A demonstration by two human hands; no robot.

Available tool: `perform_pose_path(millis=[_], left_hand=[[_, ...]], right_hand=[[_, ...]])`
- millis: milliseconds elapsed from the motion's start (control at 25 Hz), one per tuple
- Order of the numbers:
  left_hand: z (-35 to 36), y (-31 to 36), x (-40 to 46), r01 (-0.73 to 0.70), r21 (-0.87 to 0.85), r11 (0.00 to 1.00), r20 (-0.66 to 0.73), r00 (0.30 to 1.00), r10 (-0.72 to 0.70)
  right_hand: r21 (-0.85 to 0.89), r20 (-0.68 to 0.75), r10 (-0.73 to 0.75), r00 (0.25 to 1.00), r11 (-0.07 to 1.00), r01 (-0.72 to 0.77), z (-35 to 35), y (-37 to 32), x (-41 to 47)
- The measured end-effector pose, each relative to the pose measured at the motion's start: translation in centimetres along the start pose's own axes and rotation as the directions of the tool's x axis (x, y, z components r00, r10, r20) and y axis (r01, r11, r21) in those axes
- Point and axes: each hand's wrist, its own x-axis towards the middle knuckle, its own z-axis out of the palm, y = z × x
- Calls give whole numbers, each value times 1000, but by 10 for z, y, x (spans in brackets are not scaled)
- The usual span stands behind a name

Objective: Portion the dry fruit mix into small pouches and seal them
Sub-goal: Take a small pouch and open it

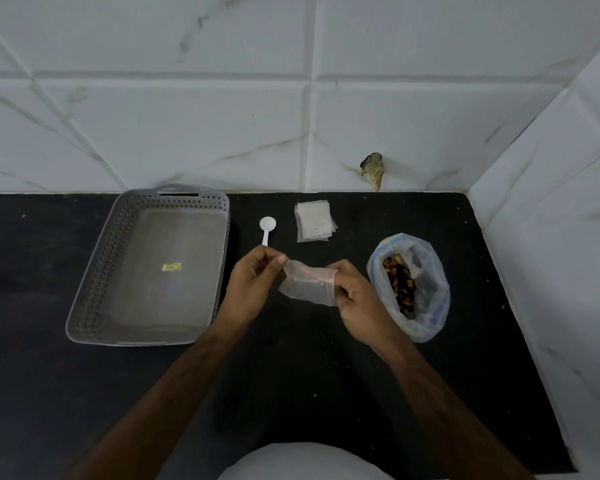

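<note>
At the left of the black countertop (42, 358), one grey plastic basket (84, 289) is seen: rectangular, shallow, its walls perforated with rows of small holes, its smooth floor marked by one small yellow sticker (171, 267). Just right of it one white plastic spoon (267, 229) is laid, round bowl toward the tiled wall (187, 126), with its handle end hidden behind the left hand (253, 282). One small clear pouch (309, 285), thin, soft and crumpled, is held above the counter between two hands: its left edge is pinched by the left thumb and fingers, its right edge by the curled fingers of the right hand (355, 299). No contents can be made out inside it. Behind, near the wall, a loose stack of flat, square, translucent pouches (314, 225) is laid; their number cannot be counted. At the right, one open clear plastic bag (430, 271) with a blue zip strip is stood on the counter, filled with the dry fruit mix (399, 284) of orange and dark pieces.
</note>
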Motion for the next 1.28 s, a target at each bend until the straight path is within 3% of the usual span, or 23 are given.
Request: perform_pose_path(millis=[120,240,480,600,760,920,1040,1280], left_hand=[[1,4,-3,91,-108,990,38,995,-88],[2,-1,-9,73,-100,992,79,995,-66],[5,-8,-14,124,-211,970,-13,991,-130],[5,-9,-18,96,-181,979,-71,991,-110],[1,-6,-11,80,-87,993,-43,996,-84],[3,-6,-9,160,-158,974,-29,986,-167],[2,-9,-13,117,-232,966,8,993,-119],[-5,-19,-14,-57,-57,997,90,994,62]], right_hand=[[83,-12,34,999,996,-32,4,3,1],[133,-26,62,998,989,-58,6,13,3],[290,-22,105,994,952,-94,7,9,0],[243,-23,99,995,966,-91,6,9,0],[144,6,112,994,983,-111,8,16,4],[148,39,121,992,981,-126,12,17,7],[132,37,114,993,984,-118,12,17,7],[208,25,124,992,970,-127,10,13,9]])
